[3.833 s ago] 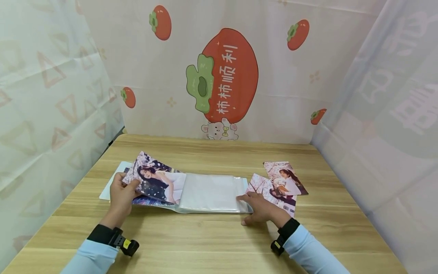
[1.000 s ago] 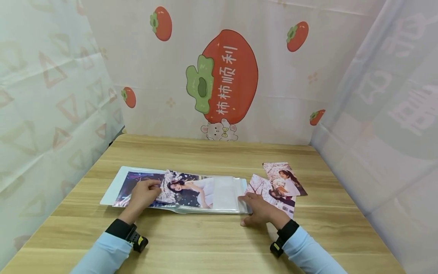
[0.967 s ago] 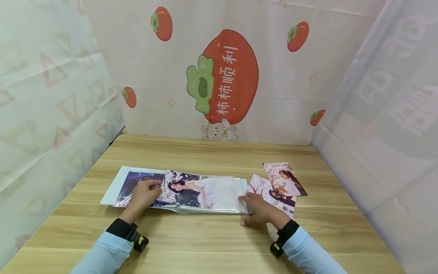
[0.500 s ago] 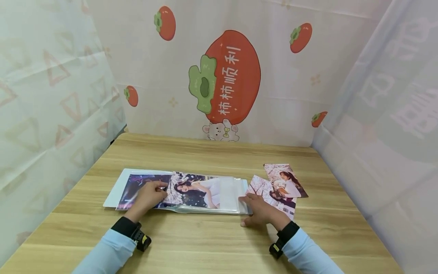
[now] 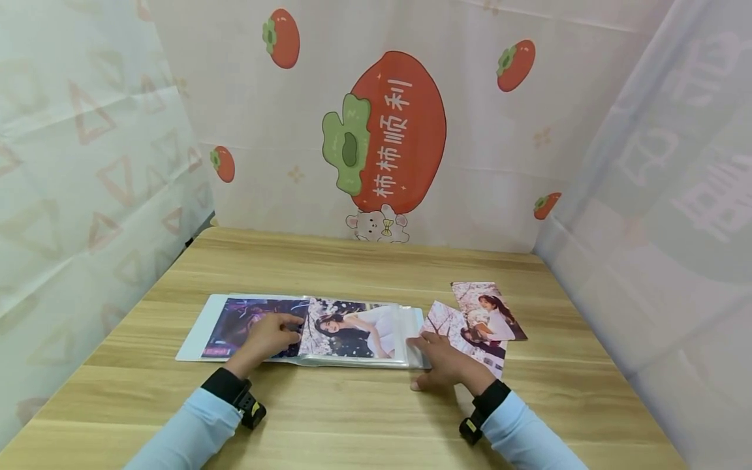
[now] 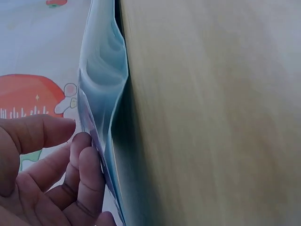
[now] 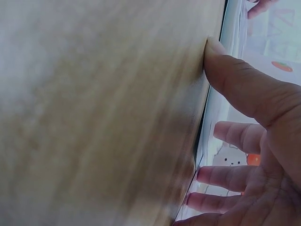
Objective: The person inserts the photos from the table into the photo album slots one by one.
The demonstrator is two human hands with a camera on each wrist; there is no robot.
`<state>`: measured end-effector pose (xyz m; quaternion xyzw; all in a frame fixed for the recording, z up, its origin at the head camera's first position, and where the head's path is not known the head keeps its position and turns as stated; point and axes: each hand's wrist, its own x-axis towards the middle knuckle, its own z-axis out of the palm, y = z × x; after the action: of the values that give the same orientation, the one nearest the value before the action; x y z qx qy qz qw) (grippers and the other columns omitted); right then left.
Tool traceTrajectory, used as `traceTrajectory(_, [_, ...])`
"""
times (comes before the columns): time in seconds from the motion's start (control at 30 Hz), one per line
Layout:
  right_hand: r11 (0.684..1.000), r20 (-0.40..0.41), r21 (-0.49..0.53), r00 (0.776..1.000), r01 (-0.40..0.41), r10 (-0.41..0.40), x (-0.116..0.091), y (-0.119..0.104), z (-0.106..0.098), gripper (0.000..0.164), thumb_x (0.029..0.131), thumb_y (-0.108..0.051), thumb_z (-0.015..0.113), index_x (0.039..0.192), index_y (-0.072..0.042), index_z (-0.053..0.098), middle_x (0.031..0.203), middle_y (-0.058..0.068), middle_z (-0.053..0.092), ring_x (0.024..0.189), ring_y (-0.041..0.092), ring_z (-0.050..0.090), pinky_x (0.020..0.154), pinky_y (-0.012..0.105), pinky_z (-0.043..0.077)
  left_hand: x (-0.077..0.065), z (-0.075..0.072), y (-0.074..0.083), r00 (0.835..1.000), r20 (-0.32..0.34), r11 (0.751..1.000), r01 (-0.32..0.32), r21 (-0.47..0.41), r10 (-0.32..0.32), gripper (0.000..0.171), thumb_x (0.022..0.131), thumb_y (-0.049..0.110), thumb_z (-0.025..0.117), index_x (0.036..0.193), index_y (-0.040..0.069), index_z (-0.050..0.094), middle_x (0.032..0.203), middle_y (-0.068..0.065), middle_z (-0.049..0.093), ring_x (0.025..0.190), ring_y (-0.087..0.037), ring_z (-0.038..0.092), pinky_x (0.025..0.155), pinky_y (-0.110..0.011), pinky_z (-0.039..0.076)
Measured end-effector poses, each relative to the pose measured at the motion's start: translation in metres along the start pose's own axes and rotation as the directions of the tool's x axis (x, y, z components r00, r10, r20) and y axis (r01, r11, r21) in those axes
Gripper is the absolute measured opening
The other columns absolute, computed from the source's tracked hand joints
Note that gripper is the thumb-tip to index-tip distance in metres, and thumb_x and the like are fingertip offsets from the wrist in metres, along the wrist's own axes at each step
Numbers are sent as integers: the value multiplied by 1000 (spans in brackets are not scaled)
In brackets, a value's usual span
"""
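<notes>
An opened photo album (image 5: 194, 336) lies flat, with a dark purple picture (image 5: 232, 320) on its left page. On the right page, a photo (image 5: 346, 329) of a person in white under blossoms lies mostly inside the clear sleeve (image 5: 404, 333). My left hand (image 5: 267, 339) has its fingertips at this photo's left edge, by the fold; in the left wrist view the fingers (image 6: 91, 172) are curled close against the album. My right hand (image 5: 446, 362) rests with spread fingers on the album's right edge; its thumb (image 7: 235, 80) touches the table in the right wrist view.
Two more pink blossom photos lie right of the album: one (image 5: 443, 320) partly under my right hand, the other (image 5: 496, 313) behind it, overlapping. The wooden table (image 5: 352, 418) ends at a cloth backdrop (image 5: 482, 143) printed with persimmons, with cloth sides left and right.
My left hand first held the photo raised over the left page, then moved right, and the photo slid rightward into the clear sleeve. My right hand has stayed at the album's right edge.
</notes>
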<state>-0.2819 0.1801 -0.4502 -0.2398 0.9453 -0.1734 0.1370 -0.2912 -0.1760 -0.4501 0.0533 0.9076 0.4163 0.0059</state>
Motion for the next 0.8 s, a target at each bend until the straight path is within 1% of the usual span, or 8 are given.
traceTrajectory(0.13, [1000,-1,0,1000,4,-4,0,-1,-1,76,74,-32,79,137,-9,43,142,25,29,127,47,24,95,58,30,0,2,7,1000,26,1000,-12,-12,12,37,77,6,66,113,-3,63,63,-3,49,53,-14,44,49,-28,35])
traceTrajectory(0.27, [1000,6,2,1000,0,0,-1,-1,-1,75,74,-31,78,137,-9,43,142,26,28,127,48,24,95,59,30,0,4,9,998,54,999,-26,-27,28,40,77,6,67,115,-3,62,62,-3,49,53,-14,44,49,-28,36])
traceTrajectory(0.5, [1000,13,6,1000,-18,18,-1,-4,-2,75,75,-31,78,138,-9,43,143,26,28,128,47,24,96,59,29,-2,5,3,992,93,996,-90,-13,91,50,73,7,71,120,-4,58,63,-3,50,55,-16,47,50,-30,38])
traceTrajectory(0.67, [1000,18,13,1000,-23,23,-1,-5,-2,74,75,-30,78,137,-9,44,143,26,28,128,47,24,96,59,29,-4,6,0,989,119,996,-83,-23,85,57,72,7,73,124,-4,54,64,-2,52,55,-16,48,50,-30,40])
traceTrajectory(0.8, [1000,17,10,1000,-22,22,-1,-5,-2,75,75,-31,78,138,-9,44,142,26,28,128,46,24,96,58,29,-4,6,1,988,120,995,-101,2,100,57,72,7,74,124,-5,53,65,-2,53,55,-15,49,50,-31,41])
